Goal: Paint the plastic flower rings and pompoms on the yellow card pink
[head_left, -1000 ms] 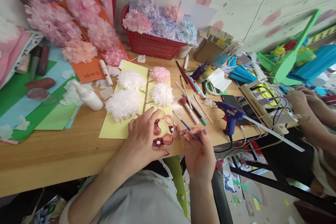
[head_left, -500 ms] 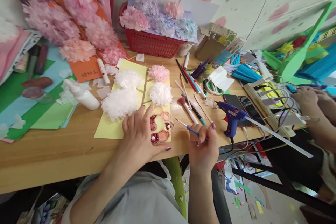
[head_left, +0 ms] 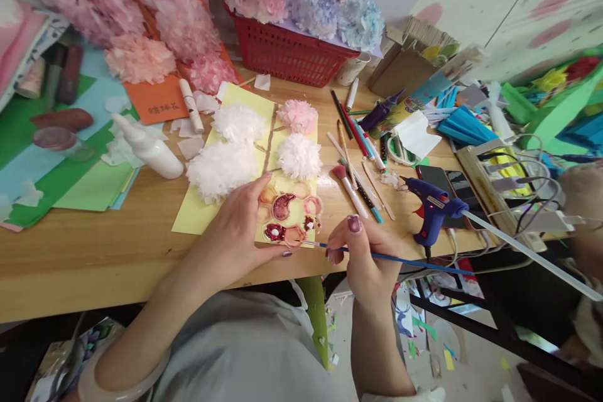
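Bench layout, as seen standing by the seated person:

1. L hand [head_left: 235, 232]: laid over the left side of the palette [head_left: 292, 217]. Forefinger curls round the far edge, thumb runs along the near edge, so the hand clasps the palette and holds it flat. A pale bangle [head_left: 108, 383] sits on the wrist.
2. R hand [head_left: 362, 257]: closed in a pinch grip on the paintbrush [head_left: 409, 260], thumb on top, fingertips under. The blue handle trails off to the right, past the table edge. The bristle end points left and meets the palette at its near-right well; can't tell if it touches paint.
3. Palette: clear plastic w/ round wells, several stained dark red and pink. It lies on the near-right corner of the yellow card [head_left: 198, 213], close to the front edge of the wooden table [head_left: 94, 257].
4. Yellow card: carries three white paper flowers [head_left: 221, 169] and one pink, set either side of a thin brown stem.
5. Right of the card: loose brushes and pens [head_left: 353, 163], then a blue glue gun [head_left: 431, 207] standing w/ a glue stick out the back.
6. Rear of table: red basket [head_left: 282, 53] filled w/ pink, lilac and blue paper flowers.
7. Left of the card: white bottle [head_left: 151, 151] on its side, just beside green paper sheets [head_left: 94, 188].
8. Far right: a co-worker's hand [head_left: 584, 195], blurred, well apart from both hands.
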Motion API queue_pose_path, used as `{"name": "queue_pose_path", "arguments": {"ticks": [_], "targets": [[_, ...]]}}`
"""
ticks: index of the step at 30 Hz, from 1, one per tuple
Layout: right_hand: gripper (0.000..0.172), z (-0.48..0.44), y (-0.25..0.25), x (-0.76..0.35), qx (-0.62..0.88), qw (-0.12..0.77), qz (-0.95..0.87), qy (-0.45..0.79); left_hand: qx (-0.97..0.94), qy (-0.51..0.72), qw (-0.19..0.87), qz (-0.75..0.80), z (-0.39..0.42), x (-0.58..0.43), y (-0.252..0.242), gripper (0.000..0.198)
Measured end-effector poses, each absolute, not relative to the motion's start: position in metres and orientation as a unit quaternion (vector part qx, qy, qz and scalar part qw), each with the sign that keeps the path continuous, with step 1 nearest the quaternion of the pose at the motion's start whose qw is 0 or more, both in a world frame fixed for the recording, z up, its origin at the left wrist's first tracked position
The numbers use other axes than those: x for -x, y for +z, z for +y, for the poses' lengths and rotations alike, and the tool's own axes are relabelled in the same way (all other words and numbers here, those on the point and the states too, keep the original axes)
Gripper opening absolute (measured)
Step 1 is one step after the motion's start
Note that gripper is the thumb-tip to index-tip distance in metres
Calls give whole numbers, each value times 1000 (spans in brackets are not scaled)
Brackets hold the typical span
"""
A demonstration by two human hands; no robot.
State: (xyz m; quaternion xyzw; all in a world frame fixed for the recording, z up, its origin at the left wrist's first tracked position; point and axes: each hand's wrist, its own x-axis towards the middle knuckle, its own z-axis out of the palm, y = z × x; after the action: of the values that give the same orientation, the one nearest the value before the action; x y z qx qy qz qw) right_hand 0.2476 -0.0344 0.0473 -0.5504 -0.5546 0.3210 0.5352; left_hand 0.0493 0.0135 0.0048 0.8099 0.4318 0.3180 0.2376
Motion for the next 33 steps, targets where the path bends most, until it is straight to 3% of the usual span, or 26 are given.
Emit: {"name": "queue_pose_path", "arguments": {"ticks": [6, 14, 33], "targets": [[53, -22, 53, -233, 569, 421, -681, 185, -813, 357, 213, 408, 13, -50, -5, 116], [48, -24, 69, -227, 570, 415, -706, 67, -822, 364, 176, 402, 11, -53, -7, 112], [61, 10, 71, -225, 566, 291, -758, 142, -833, 362, 139, 395, 9, -54, -6, 92]]}}
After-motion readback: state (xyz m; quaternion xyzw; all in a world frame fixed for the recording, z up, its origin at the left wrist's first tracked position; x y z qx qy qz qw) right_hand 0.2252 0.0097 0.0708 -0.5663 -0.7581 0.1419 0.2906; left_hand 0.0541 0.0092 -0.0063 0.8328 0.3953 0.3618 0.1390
